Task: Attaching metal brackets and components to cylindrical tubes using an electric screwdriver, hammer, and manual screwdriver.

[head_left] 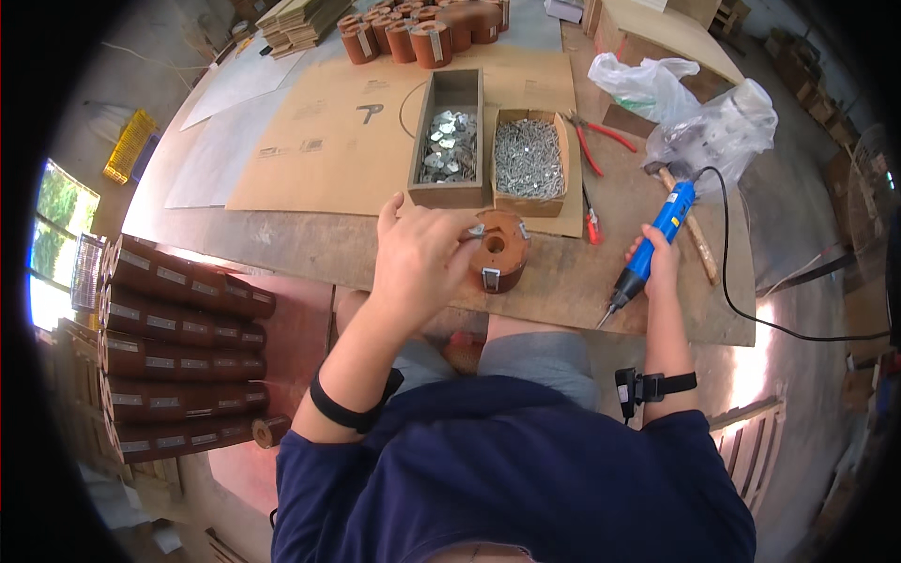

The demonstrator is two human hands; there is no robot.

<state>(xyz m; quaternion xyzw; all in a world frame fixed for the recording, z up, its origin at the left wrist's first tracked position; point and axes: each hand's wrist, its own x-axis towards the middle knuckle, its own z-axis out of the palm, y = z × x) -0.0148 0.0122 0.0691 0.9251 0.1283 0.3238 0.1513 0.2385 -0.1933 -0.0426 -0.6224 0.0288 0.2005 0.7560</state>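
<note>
A short reddish-brown cylinder (511,253) with a round centre hole stands near the table's front edge, with metal clips at its rim. My left hand (418,251) is closed beside it, thumb and finger pinching a small silver metal tab (478,231) at the cylinder's upper left. Off to the right, my right hand (663,260) wraps round a blue electric screwdriver (672,214), its bit angled down to the left, apart from the cylinder. Just beyond the cylinder are a grey box (419,169) of flat metal pieces and a cardboard box (531,204) full of screws.
Red-handled pliers (591,145), a red-handled screwdriver (592,225) and a hammer (699,246) lie right of the boxes. Plastic bags (718,122) sit behind them. The tool's black cord (751,314) loops rightward. More brown cylinders (432,45) stand at the back; others are stacked lower left.
</note>
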